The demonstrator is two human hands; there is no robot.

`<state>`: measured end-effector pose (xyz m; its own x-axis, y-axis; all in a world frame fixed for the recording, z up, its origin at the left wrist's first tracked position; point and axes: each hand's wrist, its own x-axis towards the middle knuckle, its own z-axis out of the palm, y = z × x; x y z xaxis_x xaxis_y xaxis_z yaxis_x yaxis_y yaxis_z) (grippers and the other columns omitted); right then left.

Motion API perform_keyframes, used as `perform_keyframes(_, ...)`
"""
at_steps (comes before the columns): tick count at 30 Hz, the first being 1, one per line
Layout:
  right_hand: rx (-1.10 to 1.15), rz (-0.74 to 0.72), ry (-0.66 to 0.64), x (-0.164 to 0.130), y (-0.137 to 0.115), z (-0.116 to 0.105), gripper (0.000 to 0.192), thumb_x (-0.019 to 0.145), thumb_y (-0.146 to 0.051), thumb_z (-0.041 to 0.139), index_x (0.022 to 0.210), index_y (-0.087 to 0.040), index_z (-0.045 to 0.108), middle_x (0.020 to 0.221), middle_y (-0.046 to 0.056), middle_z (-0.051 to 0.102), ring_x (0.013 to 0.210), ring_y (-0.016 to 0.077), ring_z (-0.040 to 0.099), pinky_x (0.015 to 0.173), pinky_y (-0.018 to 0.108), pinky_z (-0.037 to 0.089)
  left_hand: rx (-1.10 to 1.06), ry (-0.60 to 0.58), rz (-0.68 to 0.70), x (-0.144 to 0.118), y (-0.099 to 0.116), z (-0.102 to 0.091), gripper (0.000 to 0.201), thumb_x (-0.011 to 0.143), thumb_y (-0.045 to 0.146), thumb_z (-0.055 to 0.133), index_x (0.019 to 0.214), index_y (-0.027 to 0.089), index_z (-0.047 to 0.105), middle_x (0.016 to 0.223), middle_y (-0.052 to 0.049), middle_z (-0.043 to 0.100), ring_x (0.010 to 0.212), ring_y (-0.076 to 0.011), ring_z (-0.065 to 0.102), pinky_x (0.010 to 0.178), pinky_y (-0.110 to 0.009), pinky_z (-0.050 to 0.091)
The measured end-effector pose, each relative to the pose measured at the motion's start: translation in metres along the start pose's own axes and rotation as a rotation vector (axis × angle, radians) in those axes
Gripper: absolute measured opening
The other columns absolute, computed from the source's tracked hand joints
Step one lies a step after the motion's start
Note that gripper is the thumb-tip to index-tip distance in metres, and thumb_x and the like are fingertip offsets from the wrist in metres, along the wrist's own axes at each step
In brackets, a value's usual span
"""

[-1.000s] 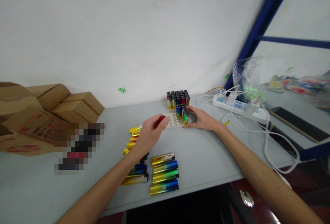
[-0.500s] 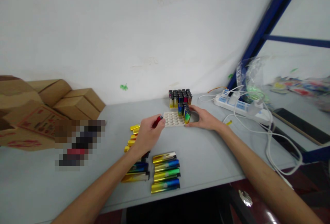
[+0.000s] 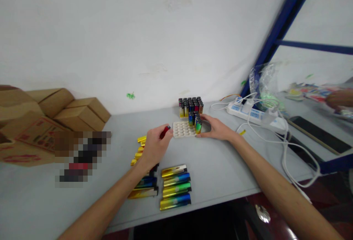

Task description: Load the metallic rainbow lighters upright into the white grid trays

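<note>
Far left, a pile of brown cardboard boxes (image 3: pixel 89 113) sits against the white wall (image 3: pixel 154 41), then a wide stretch of smooth grey worktop (image 3: pixel 217 166) runs over to the lighters. The front edge slants up toward the right, with both forearms crossing it. First up is a column of shiny yellow lighters (image 3: pixel 139 148) lying flat, partly hidden by the left arm. The left hand (image 3: pixel 156 142) is closed around a red lighter with a dark top (image 3: pixel 165 132), held tilted just left of the tray. Nearer the edge, four metallic gold, blue and green lighters (image 3: pixel 175 187) lie stacked in a neat column. The white plastic tray with round cups (image 3: pixel 182 129) has a few lighters (image 3: pixel 198 126) standing upright toward its right end, and behind it there's a block of upright black-topped lighters (image 3: pixel 191 106). The right hand (image 3: pixel 216 127) is spread fairly wide, thumb and fingers bracketing the tray's right end. Past that: a white power strip (image 3: pixel 256 116) with tangled cables, near a blue metal frame (image 3: pixel 284 15).
</note>
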<state>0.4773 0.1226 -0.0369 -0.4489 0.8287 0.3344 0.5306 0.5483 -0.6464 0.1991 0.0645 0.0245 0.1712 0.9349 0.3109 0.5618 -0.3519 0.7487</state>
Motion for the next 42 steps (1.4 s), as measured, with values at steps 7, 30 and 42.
perform_keyframes(7, 0.023, -0.019, 0.010, 0.001, -0.003, -0.001, 0.088, 0.068, -0.049, 0.084, 0.141, -0.018, 0.046, 0.136, 0.016, 0.060, 0.120, 0.0308, 0.062, 0.106, 0.049, 0.048, -0.342, -0.105, -0.048, 0.008, -0.003, 0.003, 0.026, 0.093, 0.046, 0.051, 0.089, 0.020, 0.051, 0.060, 0.006, 0.046, 0.051, -0.0089, 0.040, 0.049, -0.021, 0.034)
perform_keyframes(30, 0.015, -0.084, 0.009, 0.004, -0.008, -0.004, 0.087, 0.068, -0.045, 0.085, 0.141, -0.017, 0.046, 0.132, 0.015, 0.063, 0.116, 0.0289, 0.063, 0.102, 0.044, 0.049, -0.034, -0.238, 0.255, 0.075, -0.001, 0.037, 0.023, 0.083, 0.032, 0.068, 0.101, 0.017, 0.065, 0.090, -0.006, 0.073, 0.086, -0.0193, 0.071, 0.083, -0.037, 0.060)
perform_keyframes(42, 0.038, -0.088, 0.025, 0.004, -0.006, -0.002, 0.088, 0.066, -0.044, 0.086, 0.141, -0.019, 0.046, 0.133, 0.015, 0.063, 0.116, 0.0292, 0.063, 0.102, 0.046, 0.049, 0.005, -0.214, 0.224, 0.070, -0.002, 0.045, 0.019, 0.081, 0.036, 0.067, 0.080, 0.018, 0.060, 0.078, -0.003, 0.068, 0.075, -0.0187, 0.068, 0.071, -0.035, 0.060)
